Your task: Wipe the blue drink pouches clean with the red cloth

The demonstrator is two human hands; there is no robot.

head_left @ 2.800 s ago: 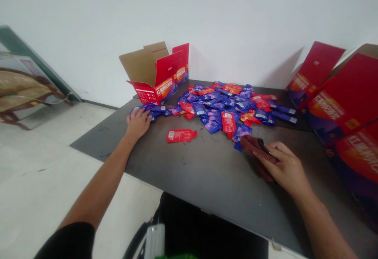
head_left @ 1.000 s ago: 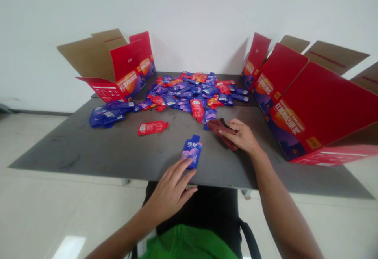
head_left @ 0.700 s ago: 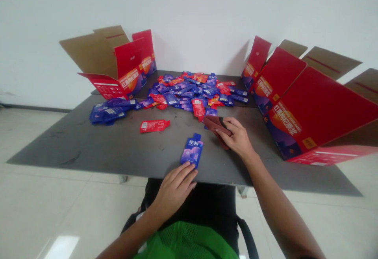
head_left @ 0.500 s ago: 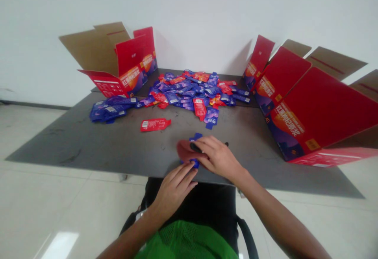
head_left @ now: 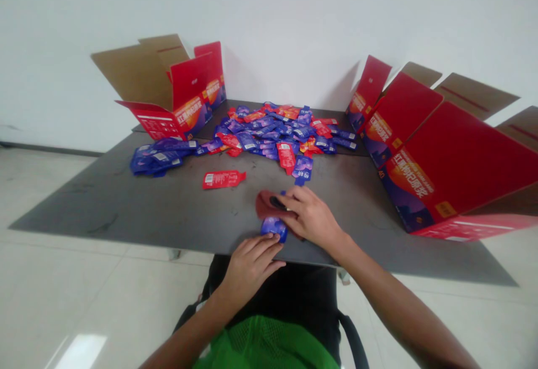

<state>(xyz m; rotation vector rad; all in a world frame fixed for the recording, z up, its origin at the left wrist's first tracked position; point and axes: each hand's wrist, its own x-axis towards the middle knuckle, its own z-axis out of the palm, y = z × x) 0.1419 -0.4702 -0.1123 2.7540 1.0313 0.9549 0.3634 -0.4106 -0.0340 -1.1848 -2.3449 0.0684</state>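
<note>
A blue-purple pouch (head_left: 274, 227) lies near the table's front edge. The fingertips of my left hand (head_left: 252, 259) rest on its lower end, the fingers stretched out flat. My right hand (head_left: 315, 217) is closed on a reddish-brown cloth (head_left: 264, 205) with a black piece showing between thumb and fingers; what the black piece is I cannot make out. The cloth covers the middle part of the pouch, and the pouch's spout end barely shows behind it. A red pouch (head_left: 224, 179) lies flat to the left, and another blue pouch (head_left: 302, 169) lies just beyond my right hand.
A heap of red and blue pouches (head_left: 269, 130) spreads across the back of the grey table (head_left: 168, 212). Several blue pouches (head_left: 157, 157) are piled at the left. Open red cartons stand at the back left (head_left: 189, 114) and on the right (head_left: 420, 173).
My right hand has shifted the brown cloth slightly up and away from my left hand, so more of the blue pouch shows. My left hand stays at the pouch's lower end.
</note>
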